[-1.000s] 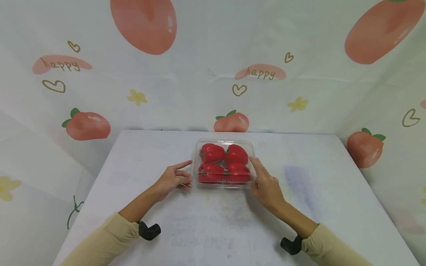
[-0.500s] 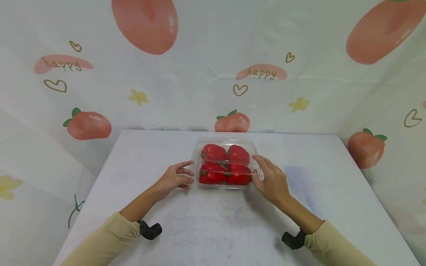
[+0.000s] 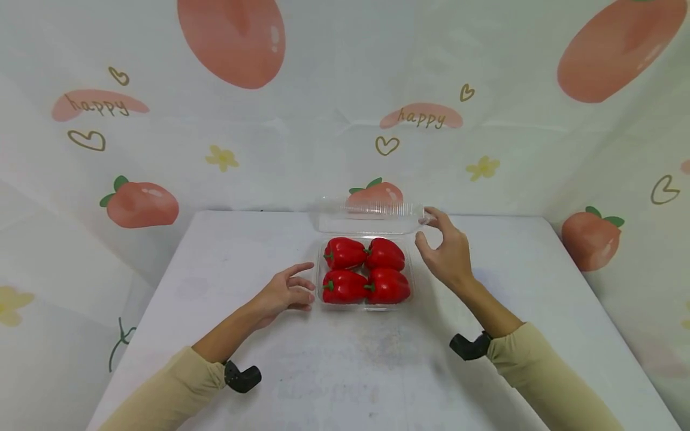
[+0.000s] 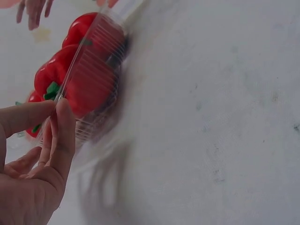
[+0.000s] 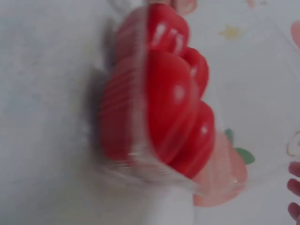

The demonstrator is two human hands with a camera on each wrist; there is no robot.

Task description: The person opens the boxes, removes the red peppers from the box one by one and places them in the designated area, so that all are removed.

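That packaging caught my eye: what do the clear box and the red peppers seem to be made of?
The clear box is likely thin, glossy plastic: it is see-through, with molded ribs. The red peppers look smooth and shiny with bright highlights; perhaps plastic or foam imitations, though real ones remain possible.

Right fingers (image 3: 444,221) aloft, apparently curled

On my feed I'm looking across a white table (image 3: 334,377), its top smudged, with a bluish stain (image 3: 489,280) over on the right. Behind the far edge hangs a pale, creased cloth (image 3: 329,78), and it covers left and right too. Up high I've got big printed fruits (image 3: 232,42), smaller fruits (image 3: 142,203) lower down, "happy" lettering (image 3: 422,117), outlined hearts (image 3: 87,140), yellow flowers (image 3: 221,157). The light looks soft, fairly even.
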